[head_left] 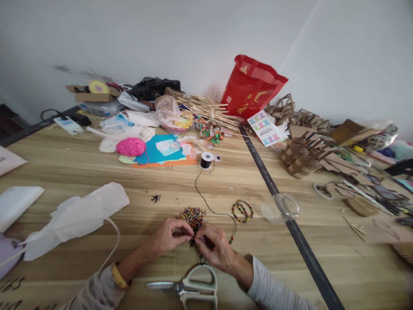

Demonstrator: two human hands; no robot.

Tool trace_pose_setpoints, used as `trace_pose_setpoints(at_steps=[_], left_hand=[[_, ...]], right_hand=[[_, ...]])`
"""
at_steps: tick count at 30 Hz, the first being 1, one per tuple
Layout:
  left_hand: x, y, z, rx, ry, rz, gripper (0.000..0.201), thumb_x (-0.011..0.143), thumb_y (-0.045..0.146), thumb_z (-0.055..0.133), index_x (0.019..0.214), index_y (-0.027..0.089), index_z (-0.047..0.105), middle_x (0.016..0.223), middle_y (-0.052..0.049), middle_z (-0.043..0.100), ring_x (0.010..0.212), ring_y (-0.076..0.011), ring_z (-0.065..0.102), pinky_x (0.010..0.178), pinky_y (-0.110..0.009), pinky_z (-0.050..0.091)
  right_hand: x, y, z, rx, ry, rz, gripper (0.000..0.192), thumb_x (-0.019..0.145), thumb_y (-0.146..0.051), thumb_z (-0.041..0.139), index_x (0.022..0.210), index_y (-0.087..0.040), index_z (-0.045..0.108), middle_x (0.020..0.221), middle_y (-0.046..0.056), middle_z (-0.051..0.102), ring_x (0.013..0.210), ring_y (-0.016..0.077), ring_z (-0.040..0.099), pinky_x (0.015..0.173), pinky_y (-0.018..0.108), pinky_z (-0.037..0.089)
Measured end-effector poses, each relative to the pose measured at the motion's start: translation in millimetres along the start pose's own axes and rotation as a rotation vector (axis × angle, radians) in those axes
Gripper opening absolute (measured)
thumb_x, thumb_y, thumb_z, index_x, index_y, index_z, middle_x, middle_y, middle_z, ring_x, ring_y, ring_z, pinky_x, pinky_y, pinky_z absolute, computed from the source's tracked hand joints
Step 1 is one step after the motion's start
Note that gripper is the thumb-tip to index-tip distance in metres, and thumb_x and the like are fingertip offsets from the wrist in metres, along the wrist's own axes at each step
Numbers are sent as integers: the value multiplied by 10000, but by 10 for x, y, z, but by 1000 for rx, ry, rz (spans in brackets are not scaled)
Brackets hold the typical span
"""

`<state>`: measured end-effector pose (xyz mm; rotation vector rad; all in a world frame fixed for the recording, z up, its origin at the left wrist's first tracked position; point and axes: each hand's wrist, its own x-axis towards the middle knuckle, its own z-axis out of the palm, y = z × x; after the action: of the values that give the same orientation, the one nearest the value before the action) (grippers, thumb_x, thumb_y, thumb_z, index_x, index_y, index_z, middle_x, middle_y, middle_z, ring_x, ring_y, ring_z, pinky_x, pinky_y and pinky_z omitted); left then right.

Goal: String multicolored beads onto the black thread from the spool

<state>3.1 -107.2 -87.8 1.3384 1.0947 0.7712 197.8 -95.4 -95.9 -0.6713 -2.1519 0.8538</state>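
Note:
My left hand [172,236] is closed in a pinch, its fingertips on a tiny reddish bead [193,236]. My right hand [217,246] pinches just beside it, fingertips almost touching the left ones, on what looks like the end of a black cord [206,202]. That cord runs from a white spool [206,160] and passes behind the right hand, where a few threaded beads [231,239] show. A pile of multicoloured beads [192,216] lies just beyond my fingertips. Scissors with pale handles [197,287] rest on the table below my hands.
Beaded bracelets [242,211] lie to the right, near a clear tape-like ring [287,206]. Short black pieces [155,198] are at left. Pink yarn [131,147], a red bag [251,88] and woven baskets [300,157] stand farther back. A white bag [80,215] lies left.

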Motion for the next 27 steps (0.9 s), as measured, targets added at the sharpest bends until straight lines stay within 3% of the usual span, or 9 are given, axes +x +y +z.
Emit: trace_pose_setpoints(at_steps=[27], left_hand=[[-1, -24, 1, -25, 4, 5, 93, 664, 194, 671, 711, 114, 668, 717, -46, 686, 692, -150, 621, 681, -242, 497]], right_hand=[[20, -31, -18, -5, -7, -7, 123, 875, -178, 457, 789, -171, 545, 679, 36, 574, 626, 126, 513, 552, 226, 390]])
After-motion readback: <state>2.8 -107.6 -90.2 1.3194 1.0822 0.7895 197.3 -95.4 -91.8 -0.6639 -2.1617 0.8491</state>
